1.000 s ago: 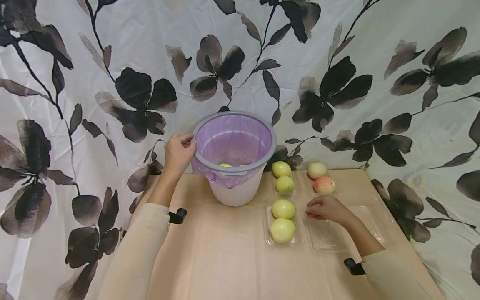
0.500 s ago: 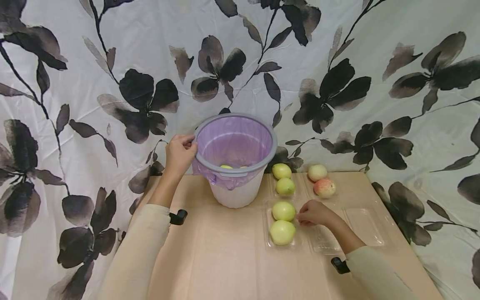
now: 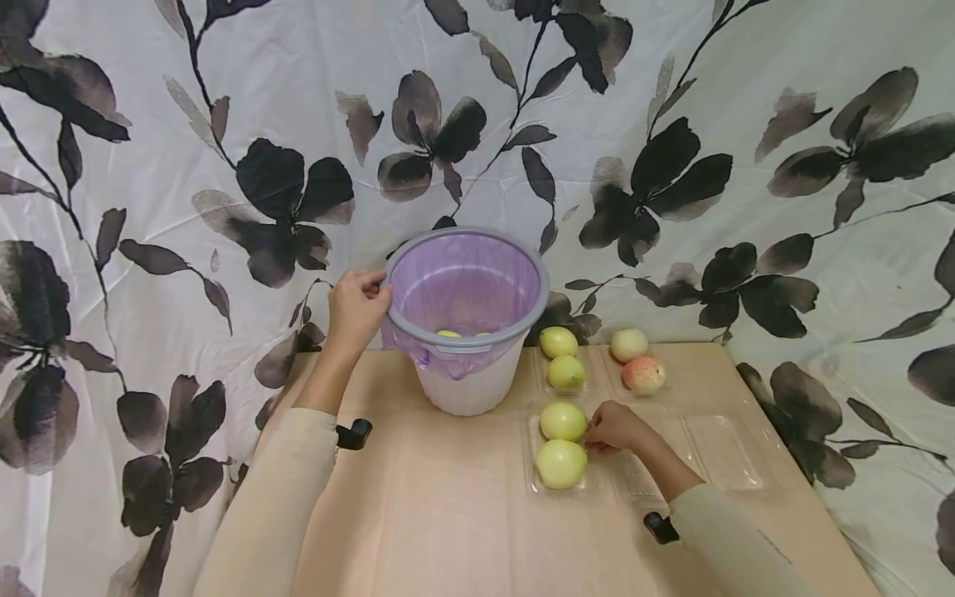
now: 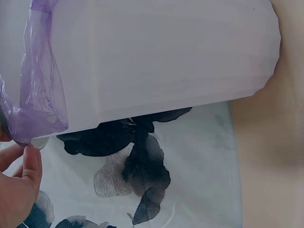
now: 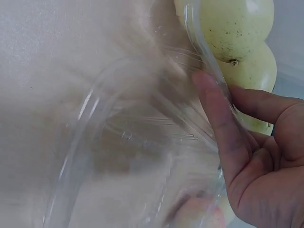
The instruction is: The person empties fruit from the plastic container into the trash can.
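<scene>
In the head view my left hand [image 3: 356,307] grips the left side of the grey rim of a white trash bin [image 3: 462,390]. A purple bag [image 3: 462,282] lines the bin and folds over its outside; a little yellow fruit [image 3: 448,333] shows inside. The left wrist view has the thumb and fingers [image 4: 31,164] pinching at the rim beside the hanging bag. My right hand [image 3: 622,429] pinches the right edge of a clear plastic container [image 3: 531,477] holding two round yellow-green fruits [image 3: 562,464]. In the right wrist view the container's edge [image 5: 216,64] runs between thumb and finger.
Behind that container, another clear one holds two smaller yellow-green fruits [image 3: 565,372]. A further container has a reddish peach [image 3: 644,375] and a pale fruit [image 3: 629,345]. An open clear plastic container [image 3: 724,452] lies under and right of my right arm. Floral cloth [image 3: 671,274] hangs behind the table.
My right hand has moved left from above the open clear container to the edge of the one with two yellow-green fruits, and now pinches it. The left hand has stayed on the bin's rim.
</scene>
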Available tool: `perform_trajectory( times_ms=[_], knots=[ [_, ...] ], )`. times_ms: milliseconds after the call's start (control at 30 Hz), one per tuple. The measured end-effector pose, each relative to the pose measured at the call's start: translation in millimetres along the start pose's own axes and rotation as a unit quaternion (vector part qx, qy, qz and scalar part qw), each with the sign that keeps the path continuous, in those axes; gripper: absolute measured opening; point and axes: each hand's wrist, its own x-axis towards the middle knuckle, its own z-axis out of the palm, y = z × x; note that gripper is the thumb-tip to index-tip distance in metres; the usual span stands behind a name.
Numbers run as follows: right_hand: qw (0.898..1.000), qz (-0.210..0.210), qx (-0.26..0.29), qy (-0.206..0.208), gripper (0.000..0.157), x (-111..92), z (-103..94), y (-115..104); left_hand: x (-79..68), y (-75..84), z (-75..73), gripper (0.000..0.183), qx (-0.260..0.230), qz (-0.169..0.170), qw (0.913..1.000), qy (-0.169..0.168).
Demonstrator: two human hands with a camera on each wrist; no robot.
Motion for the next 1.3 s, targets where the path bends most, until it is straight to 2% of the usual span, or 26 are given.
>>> perform_trajectory(
  times_ms=[267,433,633,833,1067,1300],
  knots=[
    [1.0,0.011,0.027,0.002,0.027,-1.4,2.0,-2.4,4.1,-2.8,-0.7,0.032,0.002,-0.001,1.0,-0.004],
    [0.998,0.01,0.063,-0.005,0.031,2.4,3.5,0.7,3.7,-1.1,-1.4,0.032,-0.005,-0.006,0.9999,-0.007],
    [0.996,0.013,0.091,-0.004,0.025,6.3,5.3,7.4,3.9,-1.5,-0.4,0.032,-0.002,-0.004,1.0,-0.006],
    [0.99,-0.001,0.14,-0.022,0.009,4.7,4.5,9.9,3.5,-2.0,-0.1,0.032,0.0,-0.003,1.0,-0.005],
    [0.98,-0.023,0.189,-0.049,0.015,4.5,2.4,13.7,1.9,-2.0,-0.1,0.031,-0.003,-0.005,1.0,-0.006],
    [0.974,-0.042,0.214,-0.06,0.018,3.5,-6.6,17.2,0.9,-2.0,0.7,0.031,0.001,-0.003,1.0,-0.001]
  ],
)
